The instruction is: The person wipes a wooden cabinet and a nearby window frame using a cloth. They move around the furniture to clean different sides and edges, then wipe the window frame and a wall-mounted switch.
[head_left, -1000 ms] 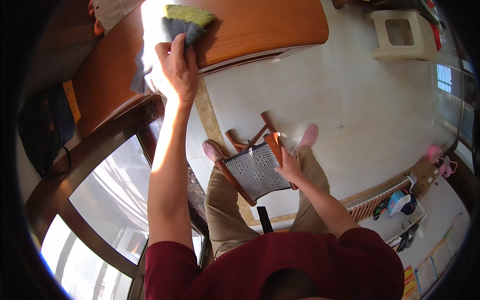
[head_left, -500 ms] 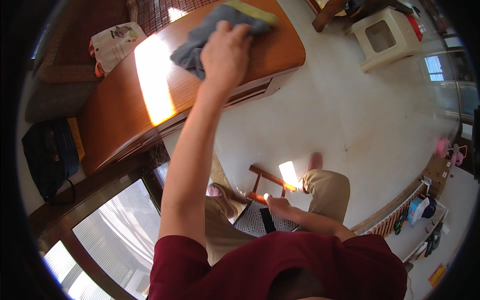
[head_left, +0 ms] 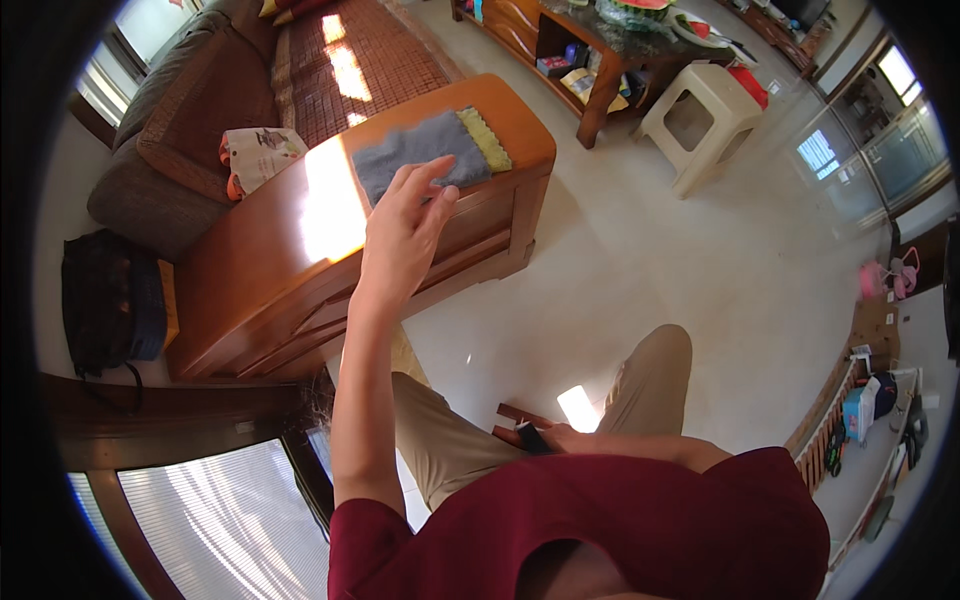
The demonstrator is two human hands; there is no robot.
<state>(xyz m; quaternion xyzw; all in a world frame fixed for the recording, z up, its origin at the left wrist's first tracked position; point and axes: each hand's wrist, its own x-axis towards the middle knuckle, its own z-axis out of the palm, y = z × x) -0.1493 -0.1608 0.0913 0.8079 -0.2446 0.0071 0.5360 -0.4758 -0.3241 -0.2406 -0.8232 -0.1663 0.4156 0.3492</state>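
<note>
The grey cloth is laid on the wooden cabinet, its long axis running roughly from left to right, with the yellow-green end turned to the right. It is found just beyond and partly under the left hand, the nearer one; the fingers are loosely spread and nothing is pinched, but whether the cloth is touched cannot be told. The right hand is placed low, beside a wooden frame; its grip cannot be told. In the slatted rack, a light-blue box is kept; inside the tote bag, nothing can be seen.
</note>
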